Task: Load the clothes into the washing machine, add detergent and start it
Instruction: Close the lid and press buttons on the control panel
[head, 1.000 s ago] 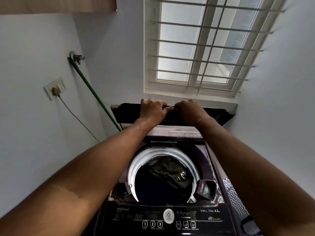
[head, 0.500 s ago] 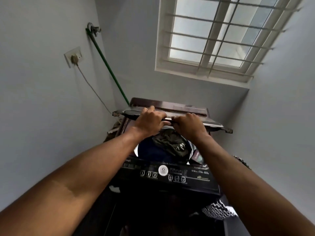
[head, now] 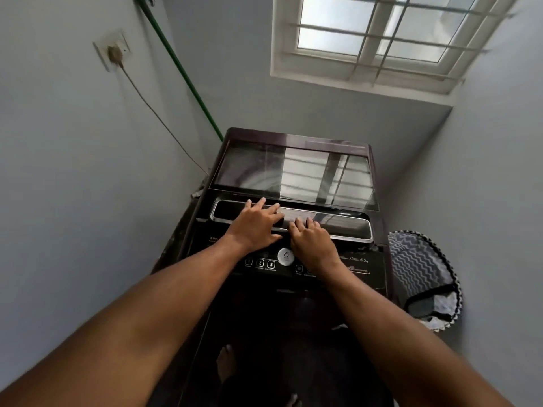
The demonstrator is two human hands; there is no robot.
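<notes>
A dark top-loading washing machine (head: 293, 139) stands in the corner under a window. Its glass lid (head: 296, 174) lies flat and closed, reflecting the window bars, so the clothes inside are hidden. My left hand (head: 255, 226) lies flat on the lid's front handle strip (head: 346, 227), fingers straight. Beside it, my right hand (head: 311, 240) presses on the same strip with straight fingers, its wrist over the control panel (head: 264, 264). The panel shows a white round dial (head: 285, 256) and numbered buttons.
A patterned laundry basket (head: 420, 274) stands right of the machine against the wall. A green hose (head: 188, 80) and a power cord from a wall socket (head: 113, 52) run down the left wall. My bare feet (head: 226, 362) show below the machine's front.
The lid has come down from upright to fully closed over the clothes. Both hands went from gripping its edge to lying flat on its front strip.
</notes>
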